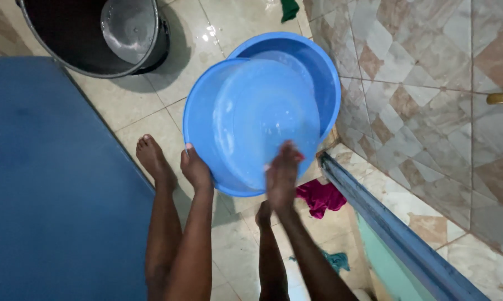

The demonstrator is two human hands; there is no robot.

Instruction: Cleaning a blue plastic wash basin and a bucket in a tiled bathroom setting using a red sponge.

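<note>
A wide blue plastic basin (pixel 246 117) is held tilted above a tiled floor, its inside facing me and wet with streaks. My left hand (pixel 196 169) grips its lower left rim. The palm of my right hand (pixel 283 174) lies flat against the inside near the lower right rim, slightly blurred. A second blue basin (pixel 318 67) sits behind and beneath it, partly hidden. My bare legs and feet stand below the basins.
A large dark bucket (pixel 79 39) with a metal bowl (pixel 130 28) inside stands at top left. A blue surface (pixel 51 178) fills the left. A magenta cloth (pixel 320 197) and a teal cloth (pixel 335 260) lie on the floor. A tiled wall (pixel 430 100) rises at right, above a blue ledge (pixel 396 234).
</note>
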